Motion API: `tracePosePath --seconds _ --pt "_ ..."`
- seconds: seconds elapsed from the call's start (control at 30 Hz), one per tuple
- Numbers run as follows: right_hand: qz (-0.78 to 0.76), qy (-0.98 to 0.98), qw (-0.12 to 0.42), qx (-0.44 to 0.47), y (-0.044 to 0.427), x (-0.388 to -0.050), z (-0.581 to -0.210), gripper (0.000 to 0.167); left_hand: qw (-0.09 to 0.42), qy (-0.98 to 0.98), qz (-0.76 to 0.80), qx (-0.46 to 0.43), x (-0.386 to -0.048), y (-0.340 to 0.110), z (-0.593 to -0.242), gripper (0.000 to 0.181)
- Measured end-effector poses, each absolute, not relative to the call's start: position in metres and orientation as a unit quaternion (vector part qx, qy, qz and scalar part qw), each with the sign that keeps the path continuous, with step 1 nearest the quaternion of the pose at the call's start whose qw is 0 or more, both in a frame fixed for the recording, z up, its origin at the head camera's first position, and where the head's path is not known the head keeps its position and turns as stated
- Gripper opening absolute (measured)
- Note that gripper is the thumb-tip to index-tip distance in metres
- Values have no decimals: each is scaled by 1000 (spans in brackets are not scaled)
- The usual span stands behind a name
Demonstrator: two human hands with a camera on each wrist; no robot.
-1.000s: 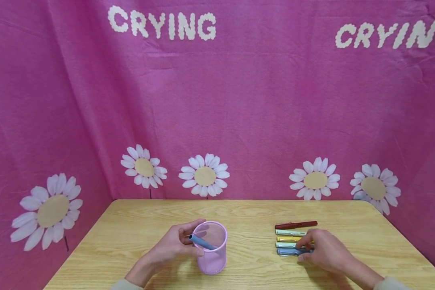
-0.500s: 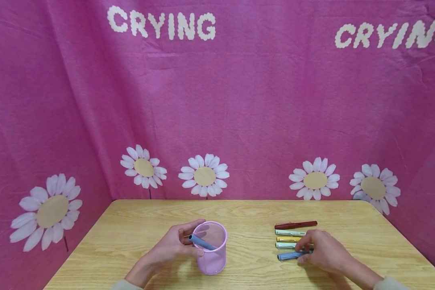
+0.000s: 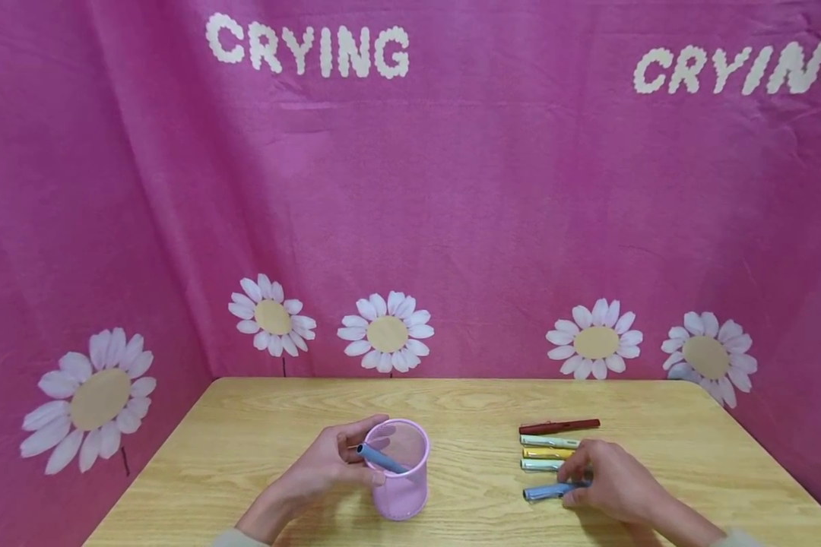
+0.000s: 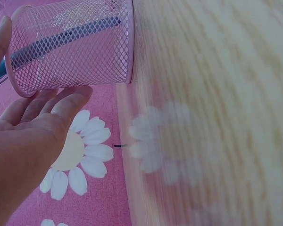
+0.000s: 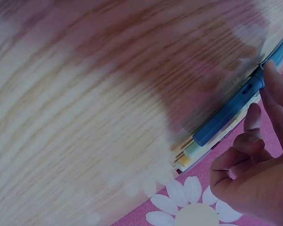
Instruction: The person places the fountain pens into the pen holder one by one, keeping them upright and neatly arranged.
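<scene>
A pink mesh pen holder (image 3: 402, 497) stands upright on the wooden table, with a blue-grey pen (image 3: 381, 458) leaning inside it. My left hand (image 3: 318, 465) holds the holder from the left, thumb near the rim on one side and fingers against the mesh wall (image 4: 85, 56) on the other. On the right, my right hand (image 3: 616, 480) pinches a blue pen (image 3: 542, 492) between thumb and finger. In the right wrist view this blue pen (image 5: 226, 115) lies low over the wood; whether it touches the table I cannot tell.
Behind the blue pen, several pens lie side by side: mint (image 3: 539, 464), yellow (image 3: 542, 453), pale green (image 3: 547, 441) and dark red (image 3: 559, 427). A pink cloth (image 3: 479, 228) with daisies hangs around the table (image 3: 465, 410) at the back and sides.
The blue pen has shifted toward the table's near side, away from the row, with my right hand on it. My left hand and the pen holder stay put.
</scene>
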State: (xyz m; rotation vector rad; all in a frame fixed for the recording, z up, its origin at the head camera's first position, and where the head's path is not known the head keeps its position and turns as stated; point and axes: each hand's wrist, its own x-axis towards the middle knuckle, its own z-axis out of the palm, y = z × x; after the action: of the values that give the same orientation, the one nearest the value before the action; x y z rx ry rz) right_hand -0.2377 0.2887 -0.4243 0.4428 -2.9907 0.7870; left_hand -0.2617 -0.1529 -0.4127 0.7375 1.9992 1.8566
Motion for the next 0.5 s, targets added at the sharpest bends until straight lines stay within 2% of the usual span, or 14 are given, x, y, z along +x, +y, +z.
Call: tracePosePath --seconds 0.2,0.5 --pt "250 -958 9 141 291 -237 -426 25 149 701 642 271 -263 -152 -413 81" --pt "248 -954 14 166 290 -237 -428 20 153 697 649 264 -262 -152 -415 83"
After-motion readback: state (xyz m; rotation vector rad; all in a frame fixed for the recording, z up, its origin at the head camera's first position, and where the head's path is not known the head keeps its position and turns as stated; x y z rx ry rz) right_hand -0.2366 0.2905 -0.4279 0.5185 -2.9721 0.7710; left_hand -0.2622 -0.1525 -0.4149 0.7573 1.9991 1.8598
